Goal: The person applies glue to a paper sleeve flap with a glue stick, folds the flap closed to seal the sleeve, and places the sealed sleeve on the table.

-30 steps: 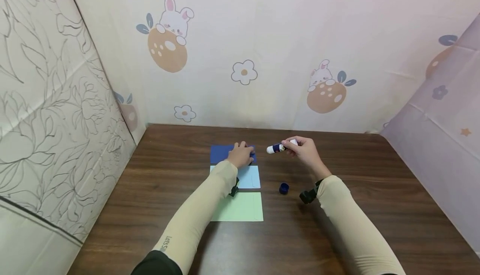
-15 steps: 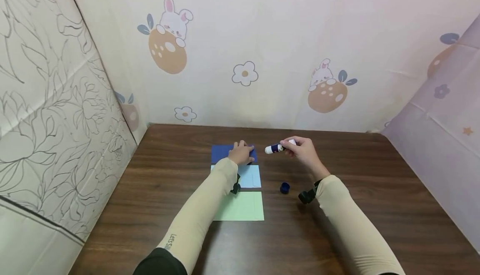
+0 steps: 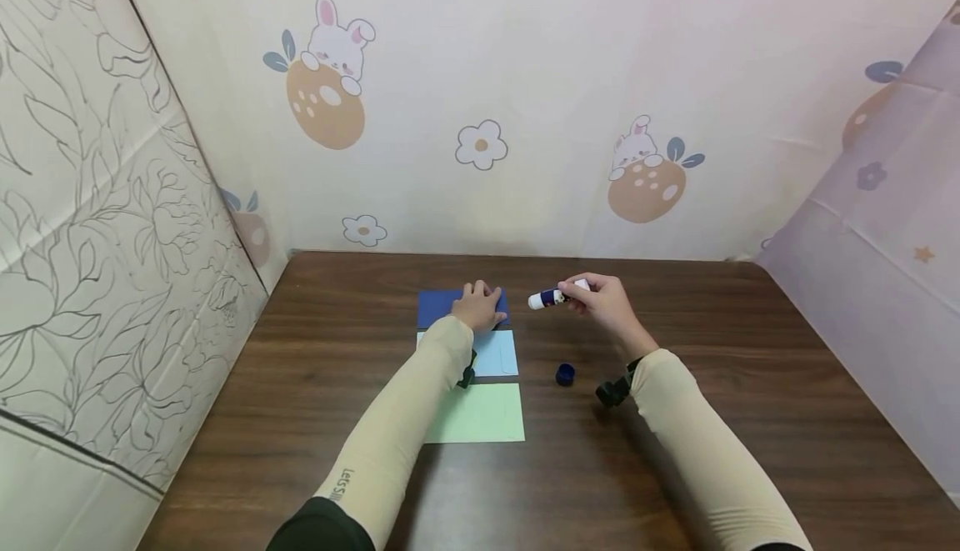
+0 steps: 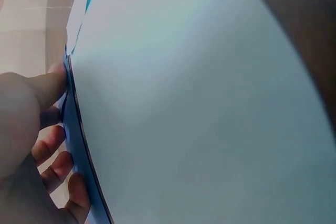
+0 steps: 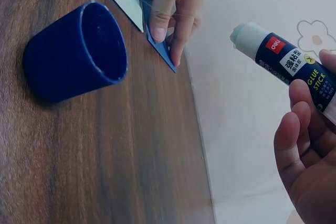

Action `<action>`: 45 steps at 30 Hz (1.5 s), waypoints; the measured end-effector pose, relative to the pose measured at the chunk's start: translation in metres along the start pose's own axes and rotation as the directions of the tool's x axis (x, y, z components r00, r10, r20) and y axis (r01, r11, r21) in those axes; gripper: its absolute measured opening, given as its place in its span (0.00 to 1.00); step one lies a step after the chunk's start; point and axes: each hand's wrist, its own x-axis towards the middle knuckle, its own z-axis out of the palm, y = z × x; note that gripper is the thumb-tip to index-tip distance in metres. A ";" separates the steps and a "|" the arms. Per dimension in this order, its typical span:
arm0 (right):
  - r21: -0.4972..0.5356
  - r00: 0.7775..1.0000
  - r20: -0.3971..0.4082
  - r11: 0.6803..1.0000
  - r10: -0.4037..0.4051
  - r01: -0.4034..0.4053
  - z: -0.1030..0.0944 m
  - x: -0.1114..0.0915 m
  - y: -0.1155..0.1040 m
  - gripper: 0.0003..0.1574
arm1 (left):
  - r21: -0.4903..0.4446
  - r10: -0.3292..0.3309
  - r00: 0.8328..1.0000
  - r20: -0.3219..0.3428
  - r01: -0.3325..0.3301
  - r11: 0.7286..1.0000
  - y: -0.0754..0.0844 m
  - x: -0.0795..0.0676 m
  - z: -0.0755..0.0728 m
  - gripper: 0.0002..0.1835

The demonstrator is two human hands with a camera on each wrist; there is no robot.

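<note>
My left hand (image 3: 477,309) rests on the dark blue envelope (image 3: 437,308), its fingertips touching the paper toward the right end. In the left wrist view, the fingers press along the blue edge, and a pale sheet fills most of the picture. My right hand (image 3: 609,305) pinches an uncapped glue stick (image 3: 551,297) in the air to the right of the envelope. The right wrist view shows its exposed tip and the "GLUE STICK" label (image 5: 315,80). On the table, nearer me, stands the blue cap (image 3: 566,374), its hollow end visible in the right wrist view (image 5: 76,53).
Below the dark blue envelope lie a light blue envelope (image 3: 495,355) and a light green one (image 3: 480,413), lined up in a column. My left forearm partly covers both. The brown wooden table (image 3: 315,351) meets a printed backdrop (image 3: 420,192) at its far edge.
Both hands stay almost where they were, the left on the dark blue envelope and the right with the glue stick raised. Only the head view has shifted slightly.
</note>
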 end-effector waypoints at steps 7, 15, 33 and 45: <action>-0.008 1.000 0.002 1.000 -0.007 0.007 0.000 0.001 0.002 0.25 | -0.020 -0.021 1.000 0.006 0.022 1.000 0.004 -0.013 -0.007 0.36; -0.012 1.000 -0.009 1.000 -0.001 0.001 -0.001 0.000 0.004 0.26 | 0.021 0.018 1.000 -0.009 -0.018 1.000 0.006 -0.016 -0.007 0.32; 0.030 0.999 -0.003 0.999 0.036 -0.035 0.005 -0.004 0.000 0.28 | -0.062 0.100 0.993 -0.060 -0.104 0.993 -0.006 -0.011 0.002 0.18; 0.053 0.999 -0.010 0.998 0.042 -0.041 0.004 -0.003 0.002 0.25 | -0.064 0.124 0.991 -0.043 -0.126 0.990 -0.009 -0.011 -0.003 0.27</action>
